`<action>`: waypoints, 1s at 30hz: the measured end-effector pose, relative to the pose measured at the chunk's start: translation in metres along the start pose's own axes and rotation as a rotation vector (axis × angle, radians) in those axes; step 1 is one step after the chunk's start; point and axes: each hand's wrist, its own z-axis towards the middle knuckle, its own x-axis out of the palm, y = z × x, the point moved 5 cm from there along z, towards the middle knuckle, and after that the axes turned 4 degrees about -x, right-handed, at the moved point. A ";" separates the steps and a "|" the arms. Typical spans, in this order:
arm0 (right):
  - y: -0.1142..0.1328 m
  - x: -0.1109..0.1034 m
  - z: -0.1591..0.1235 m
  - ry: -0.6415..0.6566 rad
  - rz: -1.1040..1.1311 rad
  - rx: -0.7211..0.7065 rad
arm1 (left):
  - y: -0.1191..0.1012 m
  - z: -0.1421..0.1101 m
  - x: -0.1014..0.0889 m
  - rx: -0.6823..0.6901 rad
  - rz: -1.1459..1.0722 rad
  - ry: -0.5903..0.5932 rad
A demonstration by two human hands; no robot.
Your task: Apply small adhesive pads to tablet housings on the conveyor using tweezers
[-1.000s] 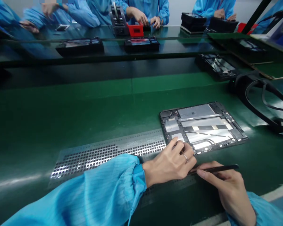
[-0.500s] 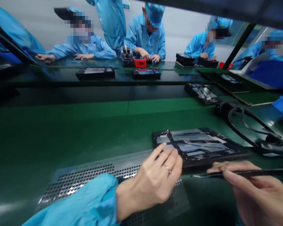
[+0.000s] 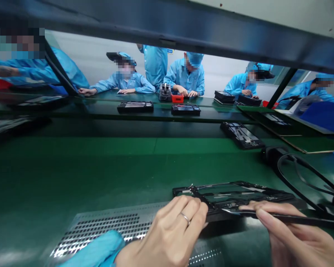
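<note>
An opened tablet [image 3: 239,194] with its inner parts exposed lies flat on the green bench, seen at a very low angle. My left hand [image 3: 169,233], a ring on one finger, rests with curled fingers on the tablet's near left corner. My right hand [image 3: 297,237] is closed on black tweezers [image 3: 281,217], whose tip points left over the tablet's near edge. Both sleeves are light blue.
A perforated metal sheet [image 3: 114,230] lies under my left wrist. A black cable loop [image 3: 308,178] sits at the right. More opened tablets [image 3: 241,135] rest on the belt and the far bench, where several people in blue coats work. A dark frame bar [image 3: 183,26] crosses overhead.
The view has dropped lower and tilted up, so the tablet looks flatter and the people opposite come into sight. My left hand stays at the tablet's corner; the tweezers' tip has moved over its near edge.
</note>
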 end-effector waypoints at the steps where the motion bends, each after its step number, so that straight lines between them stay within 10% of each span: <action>1: -0.001 -0.001 -0.001 0.001 -0.002 0.003 | 0.000 -0.002 0.001 -0.002 -0.006 0.016; 30: 0.002 -0.002 -0.009 0.086 0.040 -0.067 | 0.003 -0.008 0.003 -0.042 -0.018 0.050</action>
